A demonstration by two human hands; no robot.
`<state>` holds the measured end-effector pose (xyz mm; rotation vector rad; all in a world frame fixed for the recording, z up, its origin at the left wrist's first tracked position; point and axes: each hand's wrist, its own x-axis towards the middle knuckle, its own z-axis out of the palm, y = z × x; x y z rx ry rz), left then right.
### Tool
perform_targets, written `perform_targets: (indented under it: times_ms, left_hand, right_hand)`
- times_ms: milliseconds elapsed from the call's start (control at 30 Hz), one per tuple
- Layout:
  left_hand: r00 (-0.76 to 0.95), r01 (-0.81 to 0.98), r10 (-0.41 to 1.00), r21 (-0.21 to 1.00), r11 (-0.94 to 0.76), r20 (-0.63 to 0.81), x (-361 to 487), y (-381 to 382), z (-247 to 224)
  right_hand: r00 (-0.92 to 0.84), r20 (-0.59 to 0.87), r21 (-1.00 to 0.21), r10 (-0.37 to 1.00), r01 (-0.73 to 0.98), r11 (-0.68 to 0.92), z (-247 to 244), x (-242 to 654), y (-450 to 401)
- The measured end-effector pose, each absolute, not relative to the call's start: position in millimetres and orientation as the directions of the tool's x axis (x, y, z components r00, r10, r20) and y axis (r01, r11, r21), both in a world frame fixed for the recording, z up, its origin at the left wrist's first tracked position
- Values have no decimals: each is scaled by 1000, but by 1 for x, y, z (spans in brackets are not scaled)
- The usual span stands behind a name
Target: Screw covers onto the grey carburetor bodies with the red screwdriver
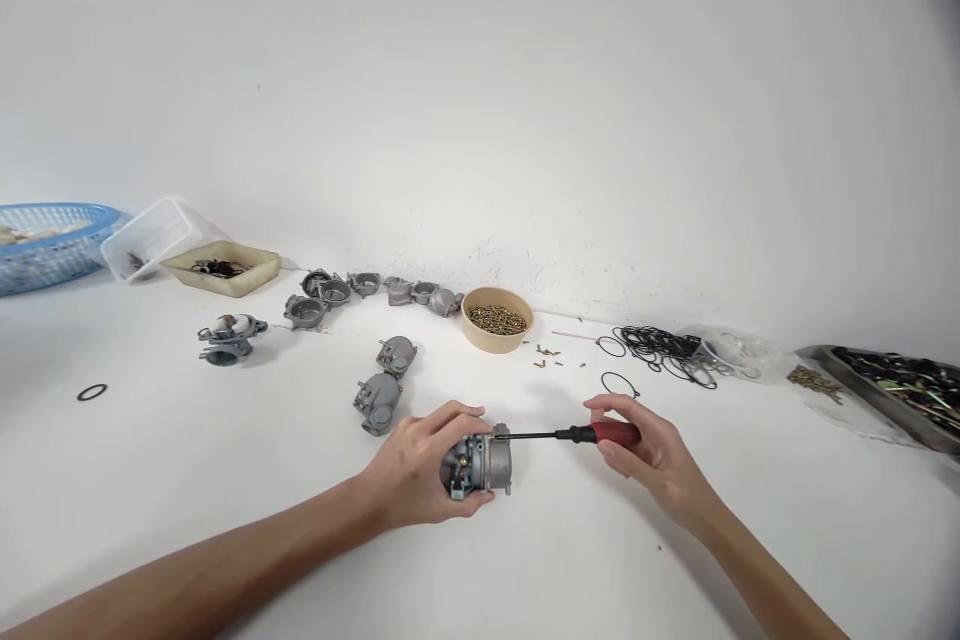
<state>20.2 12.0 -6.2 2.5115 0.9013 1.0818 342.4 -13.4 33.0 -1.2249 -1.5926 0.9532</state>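
carburetor [499, 468] is front and centre on the near side of the table [570, 560], the fingers of your left hand [424, 465] clamped around its body; whether it also rests on the table, you can't tell. expect stiff cast metal, fairly heavy for its size, maybe slick if oily, with delicate small fittings, so grip the solid body. your right hand [652, 455] has its fingers curled around the handle of one screwdriver [575, 434], whose tip meets the carburetor's upper edge. by count, you have two closed units [379, 395] beyond your left hand, one open unit [229, 338] farther left, seven bowl castings [442, 301] along the back, and one round tub [491, 341] of screws [496, 320], too many to count.
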Motion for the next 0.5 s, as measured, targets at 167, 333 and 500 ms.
perform_targets:
  times_ms: [167, 333, 500]
  left_hand:
    - [531, 434, 635, 463, -773, 561, 20, 12, -6]
    - [537, 433, 637, 467, -771, 554, 20, 12, -6]
    - [538, 430, 630, 461, -776, 560, 19, 12, -6]
  right_hand:
    - [-11, 197, -923, 980, 336, 189, 28, 338, -12]
    - [-42, 233, -925, 971, 298, 235, 31, 338, -13]
    - [-38, 203, -939, 978, 275, 206, 32, 340, -13]
